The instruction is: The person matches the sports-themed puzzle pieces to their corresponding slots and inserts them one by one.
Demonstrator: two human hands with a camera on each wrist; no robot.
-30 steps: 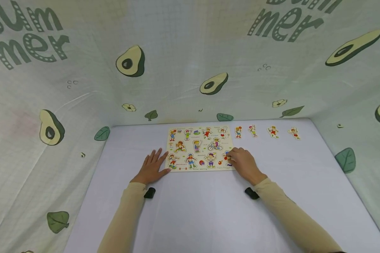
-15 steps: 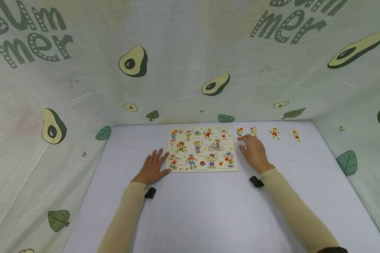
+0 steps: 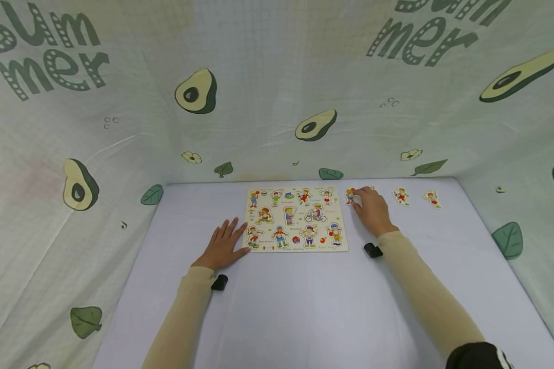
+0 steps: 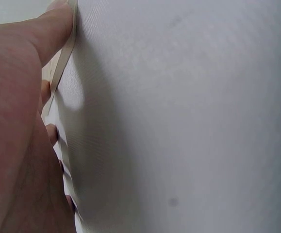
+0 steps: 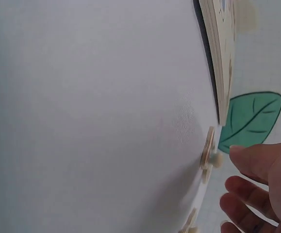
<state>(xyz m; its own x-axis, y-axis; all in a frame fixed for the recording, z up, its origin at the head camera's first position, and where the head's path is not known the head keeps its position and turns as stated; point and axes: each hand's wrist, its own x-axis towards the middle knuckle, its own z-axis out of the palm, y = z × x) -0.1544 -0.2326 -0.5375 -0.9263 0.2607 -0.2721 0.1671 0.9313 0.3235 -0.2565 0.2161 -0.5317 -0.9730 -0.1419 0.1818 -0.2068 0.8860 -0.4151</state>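
A wooden peg puzzle board [image 3: 304, 250] with printed sports figures lies flat near the back of the white table. My left hand [image 3: 219, 248] rests flat with spread fingers at the board's left edge; its thumb [image 4: 57, 26] touches that edge in the left wrist view. Just right of the board lies a figure-shaped puzzle piece [image 3: 349, 196] with a small knob [image 5: 216, 160]. My right hand [image 3: 373, 210] hovers beside this piece, thumb and fingers apart, a small gap between thumb and knob. The hand mostly hides another puzzle piece [image 5: 190, 223].
Two more figure pieces lie farther right: a puzzle piece [image 3: 400, 197] and a rightmost puzzle piece [image 3: 431, 199]. An avocado-print cloth [image 3: 258, 77] walls in the back and sides of the white table [image 3: 277, 307].
My right hand has let go of the piece at the board's lower right corner and moved up and right to the loose pieces. My left hand has stayed put.
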